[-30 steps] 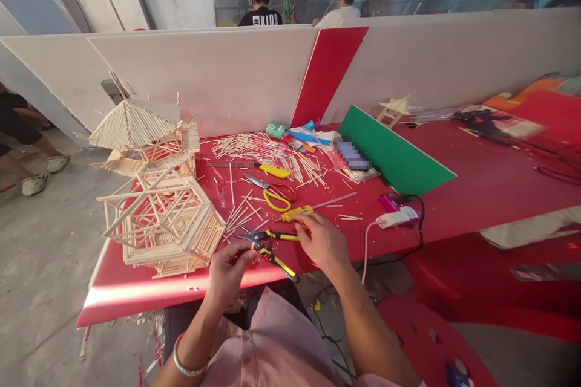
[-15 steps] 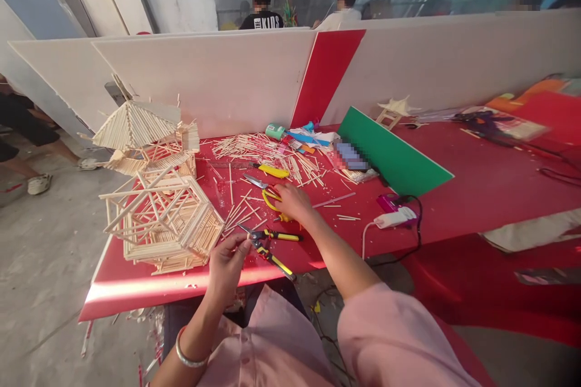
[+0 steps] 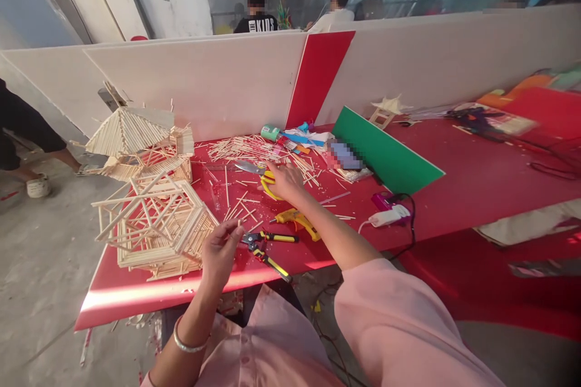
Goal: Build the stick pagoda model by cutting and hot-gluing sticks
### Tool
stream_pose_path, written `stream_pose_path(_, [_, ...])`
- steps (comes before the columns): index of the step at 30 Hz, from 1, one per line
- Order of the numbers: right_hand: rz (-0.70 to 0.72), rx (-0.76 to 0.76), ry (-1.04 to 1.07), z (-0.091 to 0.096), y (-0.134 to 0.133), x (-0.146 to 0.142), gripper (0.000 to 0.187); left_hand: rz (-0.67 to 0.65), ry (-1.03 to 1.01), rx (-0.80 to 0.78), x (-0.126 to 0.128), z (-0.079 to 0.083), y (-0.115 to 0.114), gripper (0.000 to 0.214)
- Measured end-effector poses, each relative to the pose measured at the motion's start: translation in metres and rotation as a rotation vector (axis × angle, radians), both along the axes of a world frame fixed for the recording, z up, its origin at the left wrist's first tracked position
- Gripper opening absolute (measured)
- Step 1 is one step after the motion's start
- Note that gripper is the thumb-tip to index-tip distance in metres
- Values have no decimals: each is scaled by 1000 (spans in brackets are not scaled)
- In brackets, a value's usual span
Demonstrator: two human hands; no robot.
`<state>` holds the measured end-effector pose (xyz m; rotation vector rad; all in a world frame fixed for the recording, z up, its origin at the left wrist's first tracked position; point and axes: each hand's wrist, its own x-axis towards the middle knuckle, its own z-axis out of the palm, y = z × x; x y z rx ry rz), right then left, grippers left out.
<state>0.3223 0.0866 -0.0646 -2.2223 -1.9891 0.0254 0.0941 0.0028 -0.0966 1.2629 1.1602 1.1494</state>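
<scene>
My right hand (image 3: 284,181) reaches over the red table (image 3: 454,193) and is closed on the yellow-handled scissors (image 3: 254,170), whose blades point left. My left hand (image 3: 220,248) hovers at the table's near edge, its fingertips pinching a short wooden stick (image 3: 238,229). Just right of it lie yellow-and-black pliers (image 3: 267,247) and a yellow glue gun (image 3: 299,221). A stick-built house frame (image 3: 154,221) stands to the left of my left hand, with a stick roof model (image 3: 131,133) behind it.
Loose sticks (image 3: 245,148) are strewn over the table's middle. A green board (image 3: 385,151) lies tilted at the right, and a red board (image 3: 318,78) leans on the white partition. A white adapter (image 3: 390,216) trails a cable. People sit beyond the partition; a person's legs (image 3: 27,139) show at left.
My right hand left the yellow glue gun, reached forward and closed on the scissors, shifting them up and left. My left hand stayed near the pliers with its pinch.
</scene>
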Motion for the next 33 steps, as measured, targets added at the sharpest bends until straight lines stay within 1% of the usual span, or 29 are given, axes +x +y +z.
stream_pose_path(1, [21,42,64,4,-7,0,69,10,-4,9,3,1,6,28])
stream_pose_path(3, [74,84,270,12,-24,-2,63,41,-4,50,11,4,20,26])
stream_pose_path(5, [129,67,467,17,-42,-4,54,93,6,120,23,6,36,24])
stream_pose_path(7, [176,23,525,20,-58,-5,51,138,17,197,34,7,52,22])
stream_pose_path(9, [217,12,482,22,-72,-4,52,148,32,253,43,5,62,20])
stream_pose_path(11, [235,16,400,21,-82,-1,56,125,48,290,48,2,67,19])
stream_pose_path(14, [255,27,268,19,-92,3,58,76,61,315,50,-2,65,15])
stream_pose_path(17, [267,17,178,18,-95,4,57,50,56,334,49,-4,63,14])
stream_pose_path(23, [266,-28,190,18,-92,0,53,8,81,385,48,0,61,11])
stream_pose_path(26, [267,-27,201,19,-90,-2,53,-6,96,402,46,2,60,12])
stream_pose_path(33, [270,-12,178,17,-90,-3,52,-30,111,428,45,-2,61,14])
